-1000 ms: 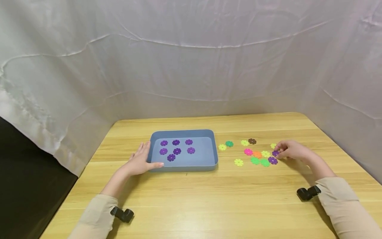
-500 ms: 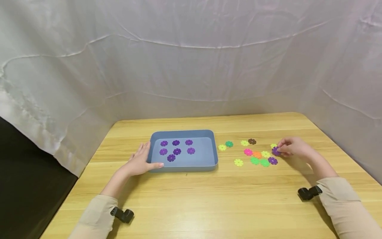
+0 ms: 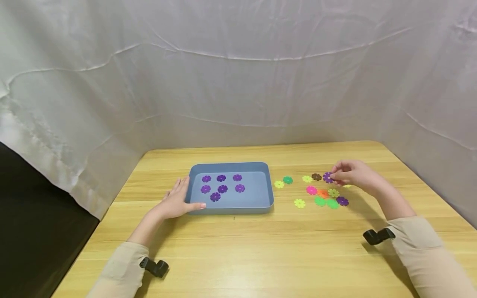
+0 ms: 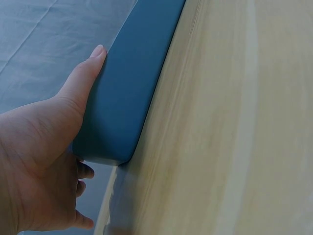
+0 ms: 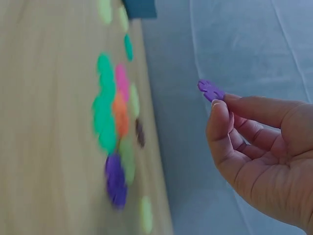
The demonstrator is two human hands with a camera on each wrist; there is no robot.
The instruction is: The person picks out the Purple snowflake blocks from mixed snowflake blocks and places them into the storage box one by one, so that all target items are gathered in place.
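Note:
My right hand (image 3: 348, 173) pinches a purple flower disc (image 3: 328, 177) between thumb and fingers, lifted above the table; the right wrist view shows the same purple disc (image 5: 211, 90) at my fingertips (image 5: 218, 108). Below it lie loose discs: pink (image 3: 311, 190), orange (image 3: 322, 193), green (image 3: 319, 201), another purple (image 3: 342, 201), brown (image 3: 316, 177). My left hand (image 3: 175, 200) rests against the left front corner of the blue tray (image 3: 231, 207), thumb along its front wall (image 4: 128, 93). Several purple discs (image 3: 222, 189) lie inside the tray.
The wooden table (image 3: 261, 252) is enclosed by a white cloth backdrop (image 3: 238, 74). Yellow discs (image 3: 299, 203) and a teal one (image 3: 287, 180) lie between the tray and the cluster. Small black clips sit by each sleeve (image 3: 378, 236).
My right hand picked a purple disc off the table at the right of the cluster, lifted it, and moved it left and away. The left hand stayed on the tray.

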